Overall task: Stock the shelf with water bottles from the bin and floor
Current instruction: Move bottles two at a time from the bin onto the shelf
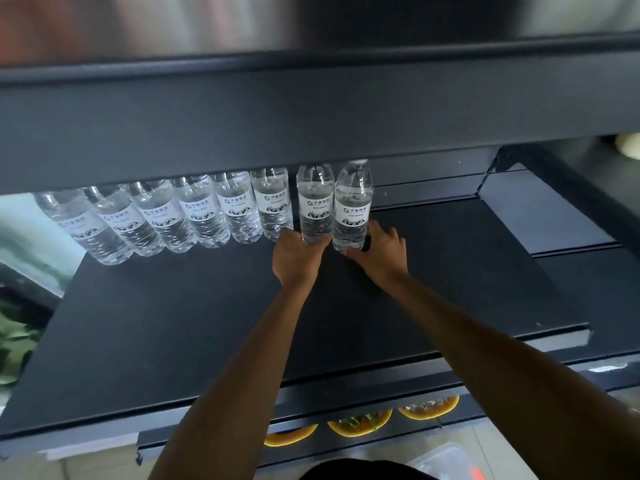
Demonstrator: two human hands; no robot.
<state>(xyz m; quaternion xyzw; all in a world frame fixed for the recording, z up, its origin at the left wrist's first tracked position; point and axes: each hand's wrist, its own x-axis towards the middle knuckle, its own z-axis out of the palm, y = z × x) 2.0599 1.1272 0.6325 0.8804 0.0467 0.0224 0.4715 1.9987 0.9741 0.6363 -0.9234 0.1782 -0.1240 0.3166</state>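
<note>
Both arms stretched deep onto the dark shelf [207, 323], each hand at the base of one clear water bottle. Left hand [298, 254] curled round the foot of the seventh bottle [314, 202]; right hand [382, 252] wrapped about the foot of the eighth bottle [352, 206], thumb in front, fingers [375, 230] round the right side. Both bottles upright at the right end of the back row [166, 216], just beside six others already lined up, labels forward. Probably full, so fairly heavy for their size; thin, ribbed plastic walls likely to give under a hard squeeze and smooth enough to slip. Best taken low on the ribbed body, as here, and slid rather than tipped, since tall narrow bottles topple neighbours easily. Right half of the shelf bare, not yet stocked.
</note>
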